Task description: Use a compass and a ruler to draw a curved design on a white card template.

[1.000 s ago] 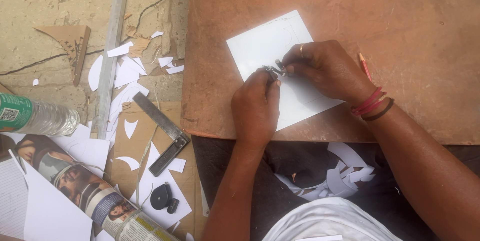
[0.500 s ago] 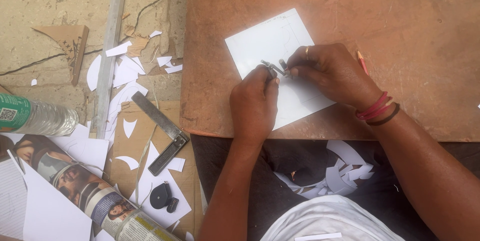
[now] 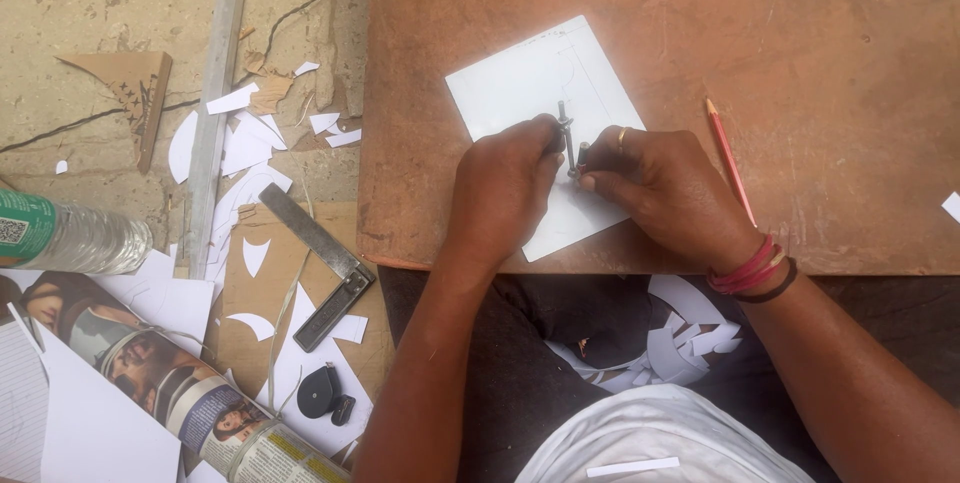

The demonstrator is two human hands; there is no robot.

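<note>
A white sheet (image 3: pixel 520 83) with faint drawn lines lies on a brown board (image 3: pixel 800 43). Over the sheet's lower half my left hand (image 3: pixel 505 178) and my right hand (image 3: pixel 660 188) meet, and both pinch a small dark metal compass (image 3: pixel 568 133). Its thin leg sticks up between my fingertips, pointing away from me; its tips are hidden by my fingers. There is a ring on my right hand and red and dark bands around that wrist. A red pencil (image 3: pixel 730 158) lies on the board just right of my right hand.
On the ground at left lie a metal try square (image 3: pixel 320 263), a long metal bar (image 3: pixel 220 73), white paper scraps (image 3: pixel 240 133), a plastic bottle (image 3: pixel 70 233), a magazine (image 3: pixel 170 383) and a small black object (image 3: pixel 320 393). More paper scraps (image 3: pixel 690 333) rest on my lap.
My hands have slid slightly down the sheet and apart, and the compass now shows upright between them. The red pencil, earlier hidden by my right hand, is uncovered.
</note>
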